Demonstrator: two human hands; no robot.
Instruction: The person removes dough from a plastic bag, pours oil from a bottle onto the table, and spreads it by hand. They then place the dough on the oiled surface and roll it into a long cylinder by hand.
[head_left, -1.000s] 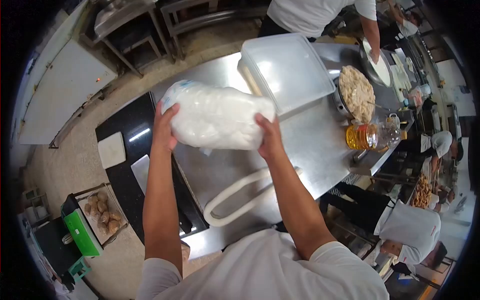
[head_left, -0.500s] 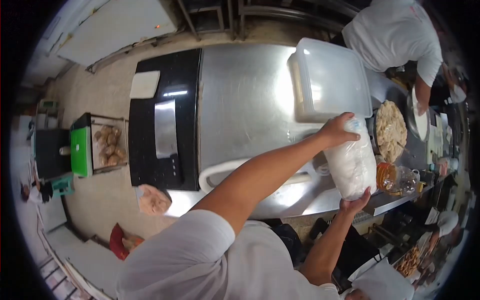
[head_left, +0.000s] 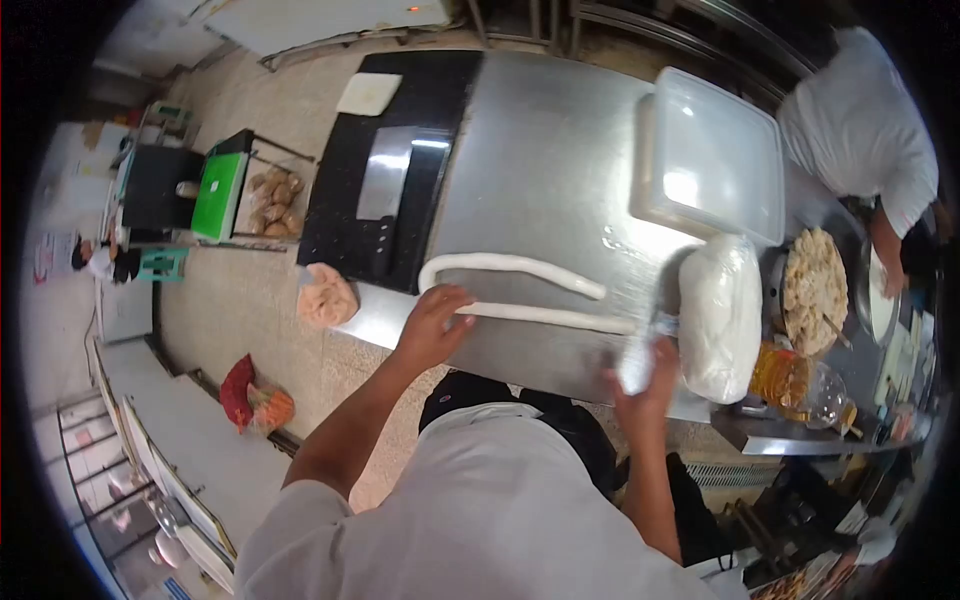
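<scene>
A long white rope of dough point(head_left: 520, 263) lies bent in a U on the steel table. My left hand point(head_left: 430, 328) is at the bend's near side, its fingers and thumb around the lower strand. Beyond that strand's right end, my right hand point(head_left: 648, 385) is closed on a small whitish, shiny object point(head_left: 633, 364), too blurred to name. Just right of this hand, a large plastic-wrapped white bundle point(head_left: 720, 320) rests on the table, untouched.
A lidded clear plastic tub point(head_left: 715, 150) stands at the back. On the right are a pan of pale chunky food point(head_left: 815, 285), a bottle of amber liquid point(head_left: 780, 372) and a co-worker point(head_left: 860, 115). A broad metal blade point(head_left: 385, 175) lies on the black surface point(head_left: 345, 210).
Both hands have let go of the wrapped bundle, which now rests on the table. My left hand has moved left to the dough rope; my right hand has taken the small whitish object.
</scene>
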